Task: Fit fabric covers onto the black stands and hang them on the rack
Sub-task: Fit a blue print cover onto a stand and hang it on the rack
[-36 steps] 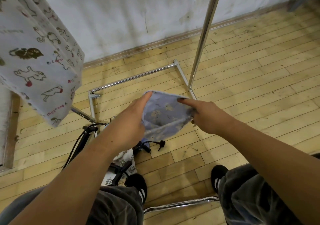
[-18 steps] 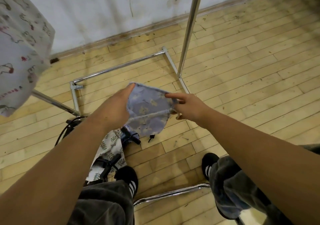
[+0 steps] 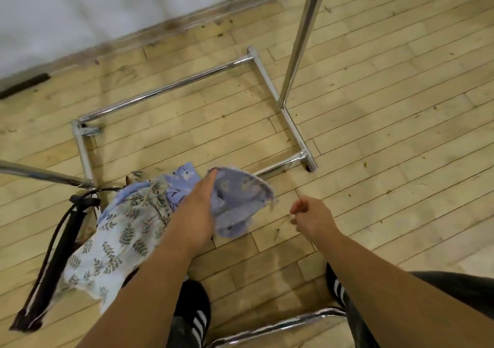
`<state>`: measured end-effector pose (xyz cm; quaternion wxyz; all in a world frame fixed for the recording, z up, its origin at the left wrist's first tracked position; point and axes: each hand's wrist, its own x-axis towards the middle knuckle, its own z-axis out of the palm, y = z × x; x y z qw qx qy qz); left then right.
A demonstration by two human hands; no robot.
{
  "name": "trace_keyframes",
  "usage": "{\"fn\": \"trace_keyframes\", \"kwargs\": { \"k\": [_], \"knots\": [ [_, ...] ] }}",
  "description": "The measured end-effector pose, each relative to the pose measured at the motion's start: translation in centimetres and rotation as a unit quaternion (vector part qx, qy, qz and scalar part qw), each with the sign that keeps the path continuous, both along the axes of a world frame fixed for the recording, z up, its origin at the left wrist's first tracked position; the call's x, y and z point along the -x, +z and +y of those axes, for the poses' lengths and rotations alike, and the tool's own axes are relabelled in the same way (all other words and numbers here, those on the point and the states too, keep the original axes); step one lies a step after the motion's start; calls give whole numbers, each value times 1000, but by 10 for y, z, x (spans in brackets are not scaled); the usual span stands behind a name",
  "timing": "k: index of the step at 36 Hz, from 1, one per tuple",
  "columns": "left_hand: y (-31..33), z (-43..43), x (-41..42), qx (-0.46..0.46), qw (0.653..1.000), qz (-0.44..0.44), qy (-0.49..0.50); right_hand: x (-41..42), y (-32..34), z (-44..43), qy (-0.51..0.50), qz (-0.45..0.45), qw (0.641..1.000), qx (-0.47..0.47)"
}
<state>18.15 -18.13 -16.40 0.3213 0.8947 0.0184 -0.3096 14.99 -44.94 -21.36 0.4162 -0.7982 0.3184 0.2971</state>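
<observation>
My left hand (image 3: 196, 211) grips a lavender fabric cover (image 3: 238, 200) with a faint flower print, held low over the floor. My right hand (image 3: 311, 218) is off the cover, a short way to its right, fingers loosely curled and holding nothing that I can see. On the floor to the left lies a pile of more covers, a pale leaf-print one (image 3: 112, 246) on top and a blue one (image 3: 184, 179) behind. Black stands (image 3: 61, 251) lie folded beside the pile at the left.
The chrome rack base (image 3: 165, 91) forms a rectangle on the wooden floor, with its upright pole (image 3: 302, 37) at the right. Another chrome bar (image 3: 40, 175) crosses at the left, and one (image 3: 280, 323) lies by my black shoes. A white wall runs along the back.
My right hand has let go of the lavender cover and moved away to the right. My left hand has lowered the cover toward the pile, and my view has tilted down.
</observation>
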Motion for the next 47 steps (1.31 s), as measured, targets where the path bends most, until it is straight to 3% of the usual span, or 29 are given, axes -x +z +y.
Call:
{"fn": "trace_keyframes", "kwargs": {
  "k": [10,28,38,47],
  "knots": [
    [-64,-4,13,28,1000,-2,3,20,-73,-20,37,64,992,100],
    [-96,6,21,79,993,18,91,21,-124,-18,142,76,971,179],
    [-87,5,22,76,994,11,77,8,-102,-10,131,127,972,146],
    [-28,-5,25,87,993,25,81,-8,-27,1,51,45,991,117]
  ]
}}
